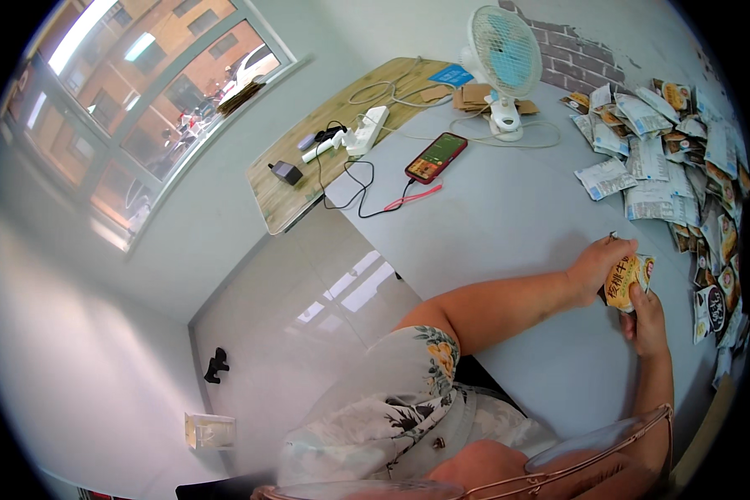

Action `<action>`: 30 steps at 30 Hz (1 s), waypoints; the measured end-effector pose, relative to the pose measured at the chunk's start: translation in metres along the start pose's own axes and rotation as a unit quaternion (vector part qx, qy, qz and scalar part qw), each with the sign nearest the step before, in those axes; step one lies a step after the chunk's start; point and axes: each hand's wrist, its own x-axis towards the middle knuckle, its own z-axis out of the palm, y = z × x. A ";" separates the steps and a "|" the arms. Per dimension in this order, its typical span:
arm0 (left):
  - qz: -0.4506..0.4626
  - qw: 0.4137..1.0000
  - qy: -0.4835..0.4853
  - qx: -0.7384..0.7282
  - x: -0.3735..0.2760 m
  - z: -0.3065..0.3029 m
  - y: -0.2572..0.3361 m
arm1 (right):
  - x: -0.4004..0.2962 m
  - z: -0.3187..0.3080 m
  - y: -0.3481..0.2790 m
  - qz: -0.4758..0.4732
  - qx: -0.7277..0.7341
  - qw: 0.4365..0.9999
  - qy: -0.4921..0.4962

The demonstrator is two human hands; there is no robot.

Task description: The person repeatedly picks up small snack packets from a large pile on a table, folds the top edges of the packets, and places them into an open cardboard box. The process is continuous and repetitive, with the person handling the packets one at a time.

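Observation:
A small yellow, printed food sachet (622,284) is held above the grey tabletop (537,212). My left hand (597,269) grips its upper left edge. From below, my right hand (650,319) pinches the sachet with the thumb across its front. Beyond both hands, a large heap of similar sachets (650,150) spreads along the right side of the table. Many show their white printed backs, others their yellow or brown fronts. One black-and-white sachet (707,311) lies at the near edge of the heap, right of my right hand.
A smartphone (436,157) lies on the grey top, plugged into a black cable (365,187). Behind it stands a small electric fan (503,69) beside flattened cardboard (475,97). A power strip (367,130) and a black adapter (285,172) sit on the wood-patterned table (275,203).

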 end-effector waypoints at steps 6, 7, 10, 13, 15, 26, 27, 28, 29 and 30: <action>-0.078 0.992 -0.064 -0.077 -0.008 0.003 -0.005 | -0.011 -0.010 0.000 -0.056 0.054 0.993 -0.094; -0.082 0.991 -0.069 -0.080 -0.009 0.003 -0.005 | -0.012 -0.011 -0.003 -0.040 0.056 0.992 -0.102; -0.050 0.997 -0.039 -0.044 -0.004 -0.001 -0.008 | -0.010 -0.010 -0.006 -0.004 0.056 0.993 -0.101; -0.007 0.999 -0.033 0.007 0.000 -0.007 -0.003 | -0.003 -0.008 0.000 0.007 0.036 0.999 -0.040; 0.010 0.999 -0.038 0.017 -0.001 -0.008 -0.002 | -0.002 -0.002 -0.001 0.016 0.006 1.000 0.020; -0.101 0.994 -0.019 -0.048 0.010 -0.019 -0.014 | -0.005 0.010 -0.002 -0.056 -0.025 0.997 0.043; -0.104 0.992 -0.041 -0.054 0.018 -0.027 -0.023 | 0.005 0.017 0.009 -0.081 0.010 0.996 0.043; -0.105 0.993 -0.023 -0.045 0.015 -0.017 -0.019 | -0.001 0.016 0.001 -0.065 -0.003 0.997 0.049; -0.101 0.994 -0.001 -0.029 0.009 -0.010 -0.011 | -0.005 0.015 -0.006 -0.053 -0.012 0.997 0.048; -0.087 0.996 -0.016 -0.033 0.011 -0.017 -0.010 | -0.010 0.016 -0.022 0.001 -0.061 0.998 0.025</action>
